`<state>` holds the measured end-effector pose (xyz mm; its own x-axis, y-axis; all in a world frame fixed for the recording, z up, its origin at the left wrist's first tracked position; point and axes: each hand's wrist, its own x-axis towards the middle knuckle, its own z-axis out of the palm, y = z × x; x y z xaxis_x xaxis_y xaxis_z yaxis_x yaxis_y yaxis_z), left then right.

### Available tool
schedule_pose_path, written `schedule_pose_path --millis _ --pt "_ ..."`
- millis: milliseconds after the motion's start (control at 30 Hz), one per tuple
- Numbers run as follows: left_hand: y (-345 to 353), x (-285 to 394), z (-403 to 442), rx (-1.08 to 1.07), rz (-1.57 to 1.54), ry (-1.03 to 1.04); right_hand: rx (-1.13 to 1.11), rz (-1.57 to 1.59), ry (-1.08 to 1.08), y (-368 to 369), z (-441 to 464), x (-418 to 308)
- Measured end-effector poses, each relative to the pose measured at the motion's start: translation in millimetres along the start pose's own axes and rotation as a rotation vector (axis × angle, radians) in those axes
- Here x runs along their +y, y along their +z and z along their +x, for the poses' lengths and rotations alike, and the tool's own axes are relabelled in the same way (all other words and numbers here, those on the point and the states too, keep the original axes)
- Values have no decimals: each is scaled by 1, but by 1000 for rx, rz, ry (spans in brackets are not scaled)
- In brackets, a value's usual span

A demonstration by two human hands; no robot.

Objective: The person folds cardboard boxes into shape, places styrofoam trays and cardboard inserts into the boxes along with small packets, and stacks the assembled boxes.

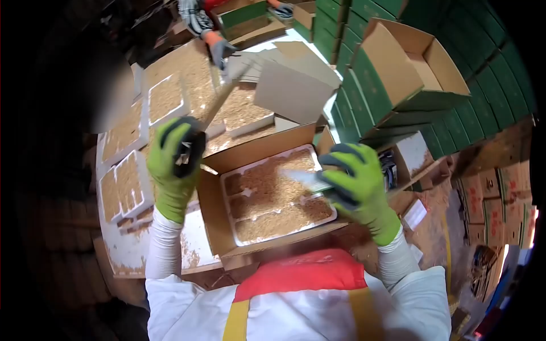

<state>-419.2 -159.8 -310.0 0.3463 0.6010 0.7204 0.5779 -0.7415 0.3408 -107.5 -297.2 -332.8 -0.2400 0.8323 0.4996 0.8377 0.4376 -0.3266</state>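
Observation:
An open cardboard box (214,219) stands in front of me. Inside it sits a white tray (273,226) filled with brown, sawdust-like material in several compartments. My left hand (177,165), in a green and dark glove, is closed above the box's left side. From its fingertips a blurred tan strip (219,105) runs up and away; whether the fingers grip it I cannot tell. Over the box's right edge, my right hand (355,187) is closed on a thin white slip (304,178), blurred and reaching out over the tray.
More filled white trays (126,184) crowd the table's left side. Grey cardboard sheets (293,91) lie behind the box. An open green box (409,68) tops stacked green boxes at right. Across the table, another person's gloved hand (219,50) is near the sheets.

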Motion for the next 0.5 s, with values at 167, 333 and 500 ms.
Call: schedule_pose_path --millis 167,333,500 --pt "-17 89 -38 -586 354 694 12 174 199 -5 -2 4" --pt "20 101 -74 -905 -95 512 334 585 522 1 -21 30" --pt "-15 76 -76 -741 -503 125 163 586 545 -1 -30 41"
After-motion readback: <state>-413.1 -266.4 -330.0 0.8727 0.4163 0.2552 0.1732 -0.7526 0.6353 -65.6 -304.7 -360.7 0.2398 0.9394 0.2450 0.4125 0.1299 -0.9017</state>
